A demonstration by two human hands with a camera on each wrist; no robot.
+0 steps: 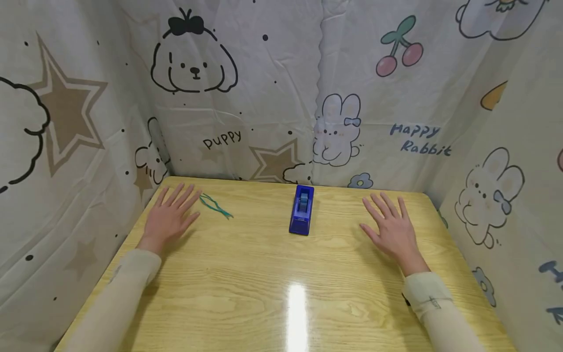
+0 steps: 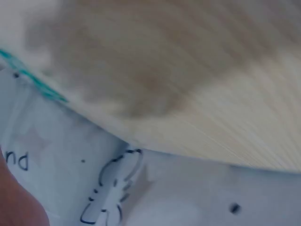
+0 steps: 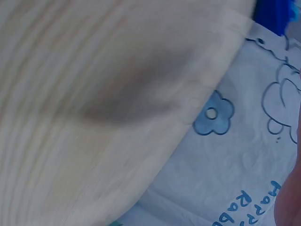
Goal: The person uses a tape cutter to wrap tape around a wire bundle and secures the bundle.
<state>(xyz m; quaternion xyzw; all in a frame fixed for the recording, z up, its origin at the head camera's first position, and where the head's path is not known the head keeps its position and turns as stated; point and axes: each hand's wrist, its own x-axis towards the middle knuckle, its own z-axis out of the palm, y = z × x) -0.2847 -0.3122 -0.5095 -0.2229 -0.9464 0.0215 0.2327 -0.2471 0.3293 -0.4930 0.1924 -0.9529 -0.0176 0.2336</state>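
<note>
Over the left part of the table, my left hand (image 1: pixel 169 217) is spread with straight fingers and holds nothing. Just right of its fingertips lies a thin teal string (image 1: pixel 215 206), looped and crossed near one end; the left wrist view also catches this string (image 2: pixel 33 77) by the table edge. A blue tape dispenser (image 1: pixel 301 210) with a roll of tape in it stands near the back edge, about midway between the hands. My right hand (image 1: pixel 391 230), fingers also spread and straight, is over the right side, apart from the dispenser. The dispenser's corner (image 3: pixel 273 14) shows in the right wrist view.
The light wood table (image 1: pixel 246 274) has a bright glare strip at its front middle. Pale curtains (image 1: pixel 272 73) with cartoon prints hang behind it and along both sides. Hand shadows fall on the tabletop.
</note>
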